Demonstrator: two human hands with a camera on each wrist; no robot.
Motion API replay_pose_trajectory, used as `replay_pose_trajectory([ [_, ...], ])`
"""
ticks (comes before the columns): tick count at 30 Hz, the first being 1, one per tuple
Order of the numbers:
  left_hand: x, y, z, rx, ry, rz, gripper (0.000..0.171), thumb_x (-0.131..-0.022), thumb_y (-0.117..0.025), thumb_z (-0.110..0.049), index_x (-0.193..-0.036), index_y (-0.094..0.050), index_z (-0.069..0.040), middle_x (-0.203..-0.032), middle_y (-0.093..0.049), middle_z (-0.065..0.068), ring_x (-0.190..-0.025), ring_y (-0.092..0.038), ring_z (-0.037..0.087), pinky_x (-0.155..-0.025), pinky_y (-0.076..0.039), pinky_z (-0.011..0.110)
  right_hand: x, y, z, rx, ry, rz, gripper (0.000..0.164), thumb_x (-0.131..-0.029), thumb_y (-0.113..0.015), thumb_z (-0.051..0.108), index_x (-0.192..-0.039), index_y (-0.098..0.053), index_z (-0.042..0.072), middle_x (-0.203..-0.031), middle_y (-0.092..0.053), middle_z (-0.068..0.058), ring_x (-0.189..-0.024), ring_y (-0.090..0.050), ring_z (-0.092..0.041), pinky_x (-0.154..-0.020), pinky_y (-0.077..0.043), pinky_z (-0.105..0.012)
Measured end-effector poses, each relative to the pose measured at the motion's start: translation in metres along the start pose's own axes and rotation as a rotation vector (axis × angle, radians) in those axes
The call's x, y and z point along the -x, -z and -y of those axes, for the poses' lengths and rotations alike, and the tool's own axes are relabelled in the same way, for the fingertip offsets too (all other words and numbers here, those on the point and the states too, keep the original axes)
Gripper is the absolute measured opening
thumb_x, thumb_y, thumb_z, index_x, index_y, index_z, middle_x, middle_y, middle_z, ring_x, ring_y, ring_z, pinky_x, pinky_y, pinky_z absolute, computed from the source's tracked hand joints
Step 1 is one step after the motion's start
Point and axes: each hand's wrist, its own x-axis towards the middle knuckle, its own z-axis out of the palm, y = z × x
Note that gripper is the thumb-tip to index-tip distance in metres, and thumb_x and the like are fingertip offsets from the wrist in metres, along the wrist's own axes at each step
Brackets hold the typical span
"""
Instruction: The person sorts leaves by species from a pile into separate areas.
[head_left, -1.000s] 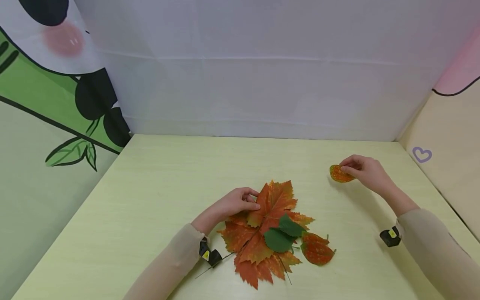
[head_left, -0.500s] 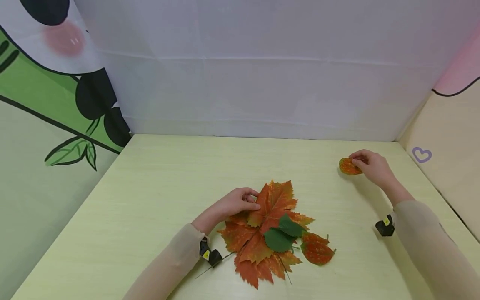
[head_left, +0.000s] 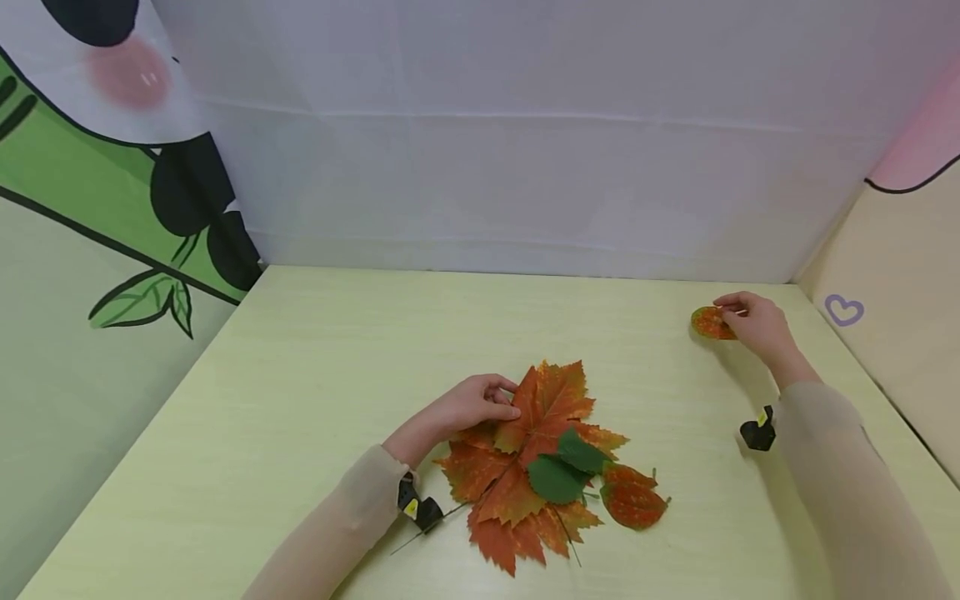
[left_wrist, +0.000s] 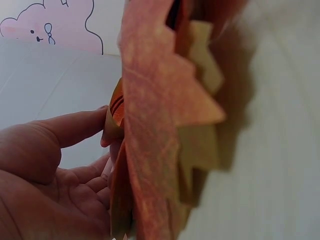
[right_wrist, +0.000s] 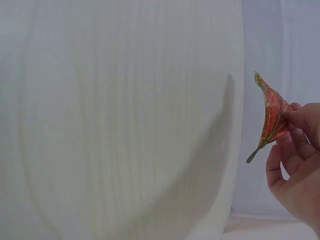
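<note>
Right hand, shift: my right hand (head_left: 753, 325) and its spotted leaf (head_left: 711, 323) have moved farther from me and rightward; my left hand (head_left: 480, 402) and the maple leaf pile (head_left: 551, 396) have kept their places.
Right hand, grip: I pinch the spotted leaf between thumb and fingers, its stalk end free in the right wrist view; the remaining fingers are bent.
Spotted leaf: orange-red with a green rim, held up beyond and to the right of the maple leaf pile, well apart from it, its shadow on the table (head_left: 360, 350).
Left hand, grip: thumb and fingers pinch the left edge of the maple leaf pile.
Maple leaf pile: orange, toothed, overlapping leaves lying on the table; dark stems project from its near side.
Green leaves (head_left: 557, 481): on top of the maple leaf pile, toward its right side.
Red leaves (head_left: 636, 498): spotted, just right of the maple leaf pile; contact with it I cannot tell.
Sleeves (head_left: 832, 467): beige, one reaching in on each side of the maple leaf pile.
Wrist cameras (head_left: 757, 430): black, one at each cuff, the left one near the pile's near-left stem.
Backdrop (head_left: 525, 167): pale, creased, standing beyond the maple leaf pile.
Purple heart (head_left: 844, 309): on the side panel, far right of the maple leaf pile.
</note>
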Motion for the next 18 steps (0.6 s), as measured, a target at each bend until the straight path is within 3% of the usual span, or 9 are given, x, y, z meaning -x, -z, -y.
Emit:
replay_pose_trajectory([
  [10, 0.0, 0.0, -0.001, -0.004, 0.005, -0.002, 0.042, -0.085, -0.065, -0.019, -0.121, -0.053, -0.003, -0.088, -0.061, 0.008, -0.075, -0.058, 0.014, -0.07, -0.047, 0.027, -0.012, 0.004, -0.016, -0.007, -0.09, -0.002, 0.035, -0.095, -0.04, 0.018, -0.119, -0.051, -0.005, -0.113, -0.051, -0.027, -0.104, -0.046, -0.04, -0.072, -0.037, -0.031],
  [18, 0.003, 0.002, -0.003, -0.013, 0.008, 0.003, 0.042, -0.085, -0.064, -0.019, -0.122, -0.052, -0.002, -0.088, -0.061, 0.007, -0.074, -0.058, 0.013, -0.07, -0.047, 0.026, -0.02, 0.003, -0.024, -0.031, -0.144, -0.034, 0.036, -0.095, -0.044, 0.02, -0.119, -0.051, -0.007, -0.111, -0.052, -0.026, -0.102, -0.048, -0.037, -0.07, -0.038, -0.027],
])
